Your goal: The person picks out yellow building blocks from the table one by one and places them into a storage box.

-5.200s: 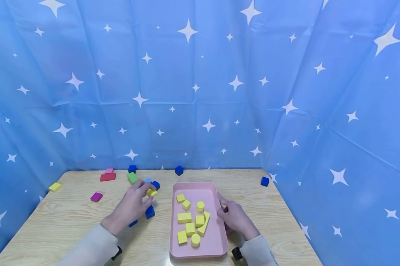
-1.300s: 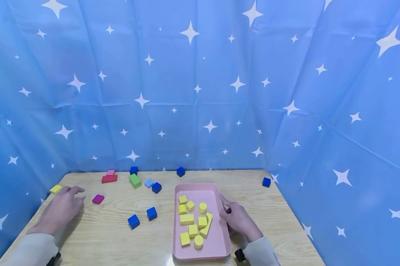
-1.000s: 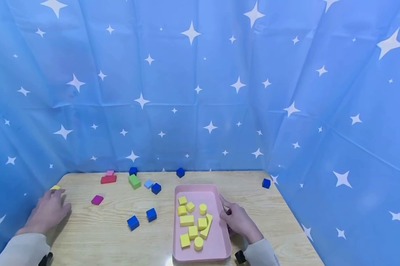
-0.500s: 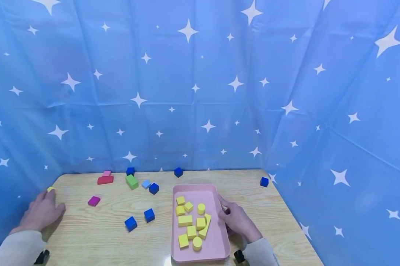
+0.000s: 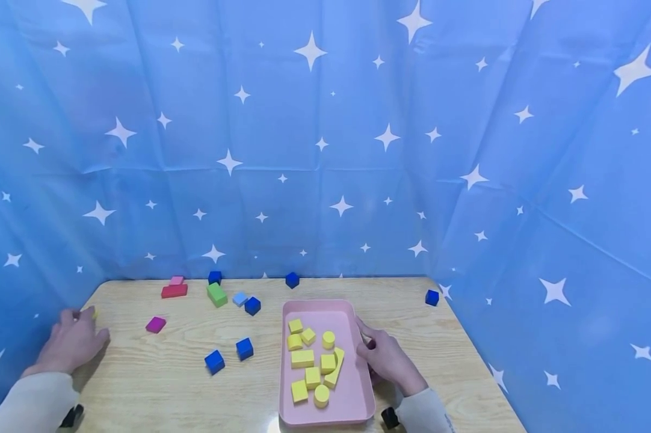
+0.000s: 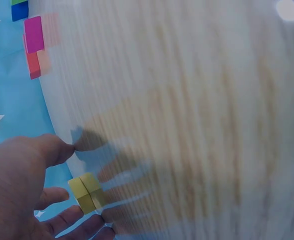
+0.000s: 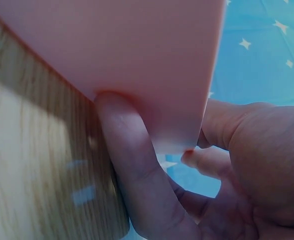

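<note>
At the table's far left, my left hand [image 5: 68, 343] reaches over a small yellow block [image 6: 87, 192]. In the left wrist view the fingers lie close along the block's side, while the thumb stands apart from it. The head view shows only a sliver of that block beyond the fingertips. My right hand [image 5: 387, 361] grips the right side of a pink tray [image 5: 352, 391], with a finger against the outer wall in the right wrist view. Several yellow blocks lie in the tray, among them a cylinder [image 5: 321, 396] and a long brick [image 5: 302, 359].
Left of the tray lie several dark blue cubes [image 5: 214, 362], a magenta block [image 5: 155, 325], a red block [image 5: 174, 291], a pink block [image 5: 177, 280], a green block [image 5: 217, 294] and a light blue block [image 5: 240, 299]. Another blue cube [image 5: 431, 297] sits far right. A starry curtain [image 5: 325, 150] hangs behind.
The yellow piece my left hand held 5.2 seconds ago now appears among those in the tray. That hand has moved left to the far yellow block. The right hand stays at the tray.
</note>
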Tool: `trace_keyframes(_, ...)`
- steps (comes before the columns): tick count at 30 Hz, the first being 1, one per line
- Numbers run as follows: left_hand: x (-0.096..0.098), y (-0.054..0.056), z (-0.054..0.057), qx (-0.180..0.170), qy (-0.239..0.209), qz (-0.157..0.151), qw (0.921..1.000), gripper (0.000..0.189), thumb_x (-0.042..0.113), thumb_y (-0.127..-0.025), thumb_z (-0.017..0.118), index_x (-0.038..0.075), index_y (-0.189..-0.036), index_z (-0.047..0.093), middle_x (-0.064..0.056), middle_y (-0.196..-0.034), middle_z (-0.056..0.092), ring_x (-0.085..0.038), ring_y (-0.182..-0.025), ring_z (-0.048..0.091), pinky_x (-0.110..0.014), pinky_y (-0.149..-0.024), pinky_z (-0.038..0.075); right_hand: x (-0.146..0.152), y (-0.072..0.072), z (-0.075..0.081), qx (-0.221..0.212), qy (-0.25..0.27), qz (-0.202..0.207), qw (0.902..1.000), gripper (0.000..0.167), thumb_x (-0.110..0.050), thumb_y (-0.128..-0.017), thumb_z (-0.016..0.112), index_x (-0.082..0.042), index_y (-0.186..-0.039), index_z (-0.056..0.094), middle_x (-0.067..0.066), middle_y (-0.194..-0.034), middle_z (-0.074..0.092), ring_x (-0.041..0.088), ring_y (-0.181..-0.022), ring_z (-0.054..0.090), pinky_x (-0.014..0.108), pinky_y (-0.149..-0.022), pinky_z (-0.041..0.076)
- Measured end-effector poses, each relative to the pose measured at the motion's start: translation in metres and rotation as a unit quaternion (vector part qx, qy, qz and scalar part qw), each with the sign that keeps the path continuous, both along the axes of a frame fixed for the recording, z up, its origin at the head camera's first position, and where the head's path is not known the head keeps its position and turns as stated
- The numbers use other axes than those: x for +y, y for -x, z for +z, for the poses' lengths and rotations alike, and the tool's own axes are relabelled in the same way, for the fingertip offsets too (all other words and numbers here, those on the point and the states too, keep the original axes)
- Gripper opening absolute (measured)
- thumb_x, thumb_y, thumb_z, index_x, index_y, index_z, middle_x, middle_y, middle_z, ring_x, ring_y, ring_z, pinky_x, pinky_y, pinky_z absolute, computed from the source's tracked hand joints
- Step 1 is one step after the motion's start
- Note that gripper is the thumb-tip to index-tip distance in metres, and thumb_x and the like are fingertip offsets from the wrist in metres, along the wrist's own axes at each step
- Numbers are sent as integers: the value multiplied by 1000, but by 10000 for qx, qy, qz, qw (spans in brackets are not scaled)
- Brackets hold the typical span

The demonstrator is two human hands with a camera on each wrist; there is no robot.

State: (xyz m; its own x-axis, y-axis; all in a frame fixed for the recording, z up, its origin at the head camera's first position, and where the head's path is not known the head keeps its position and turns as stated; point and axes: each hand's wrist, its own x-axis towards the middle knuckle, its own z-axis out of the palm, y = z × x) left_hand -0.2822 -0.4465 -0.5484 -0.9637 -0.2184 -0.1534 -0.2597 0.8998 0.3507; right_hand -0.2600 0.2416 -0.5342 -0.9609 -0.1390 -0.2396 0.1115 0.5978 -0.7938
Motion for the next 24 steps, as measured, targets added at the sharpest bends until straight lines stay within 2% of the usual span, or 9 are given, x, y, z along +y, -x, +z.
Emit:
trace_keyframes(6, -3, 4, -6, 75, -26, 49, 10000, 76, 17, -105, 63, -26, -161, 32, -62, -148, 17, -72, -125, 37, -88, -103, 48, 0, 0, 2, -13, -25, -29, 10000, 75, -9, -111, 62, -19, -182, 40, 13, -92, 69, 24, -68, 72, 36, -55, 66)
trace_keyframes(11, -3, 5, -6, 192, -88, 147, 9997, 70, 12, -105, 63, -24, -159, 35, -63, -149, 16, -72, -127, 35, -88, -101, 48, 0, -1, 2, -84, 13, -72, 9999, 75, -9, -110, 63, -20, -181, 41, 14, -93, 69, 24, -68, 73, 37, -56, 67)
trace_keyframes(16, 1, 1, 0, 378, -78, 64, 9992, 65, 9, -104, 64, -25, -153, 40, -63, -149, 20, -74, -126, 39, -87, -98, 49, 0, -1, 0, -62, 85, -30, 9999, 74, -10, -110, 62, -18, -181, 41, 14, -92, 69, 24, -68, 73, 38, -55, 67)
trace_keyframes(20, 5, -2, 8, 375, 29, -144, 9992, 58, 7, -103, 64, -27, -147, 46, -60, -140, 32, -70, -118, 51, -82, -96, 54, 1, -1, -1, -98, 73, -58, 9999, 74, -10, -111, 62, -19, -181, 41, 14, -92, 68, 23, -67, 73, 38, -55, 67)
trace_keyframes(24, 8, -5, 15, 355, 107, -224, 9991, 53, 5, -102, 65, -26, -142, 52, -55, -131, 44, -66, -112, 59, -79, -94, 58, 1, 0, 0, -97, 29, -70, 9999, 74, -11, -111, 63, -19, -181, 41, 14, -93, 68, 24, -68, 73, 38, -55, 67)
